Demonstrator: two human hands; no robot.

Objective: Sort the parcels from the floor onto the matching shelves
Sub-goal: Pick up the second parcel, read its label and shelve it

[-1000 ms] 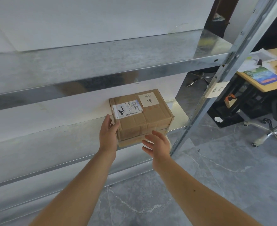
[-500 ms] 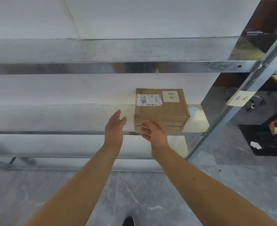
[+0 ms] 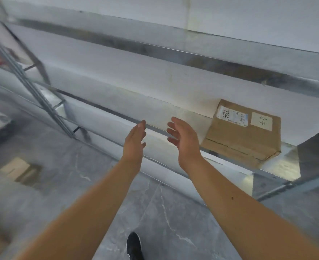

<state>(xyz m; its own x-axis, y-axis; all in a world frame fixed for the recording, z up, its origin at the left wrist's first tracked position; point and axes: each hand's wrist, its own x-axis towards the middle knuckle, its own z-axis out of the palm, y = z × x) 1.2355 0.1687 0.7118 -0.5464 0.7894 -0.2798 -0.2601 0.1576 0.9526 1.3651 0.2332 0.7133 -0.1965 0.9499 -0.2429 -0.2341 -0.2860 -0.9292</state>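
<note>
A brown cardboard parcel with a white shipping label and a handwritten note lies on the lower metal shelf, at the right. My right hand hovers open just left of the parcel, apart from it. My left hand is open too, further left, in front of the shelf's front edge. Neither hand holds anything.
An upper metal shelf runs above. The rack's left upright post slants down at the left. Another cardboard parcel lies blurred on the grey tiled floor at lower left. My black shoe shows at the bottom.
Both hands have left the parcel and moved to its left. The view has swung left, so the parcel now sits at the right and a floor parcel has come into sight.
</note>
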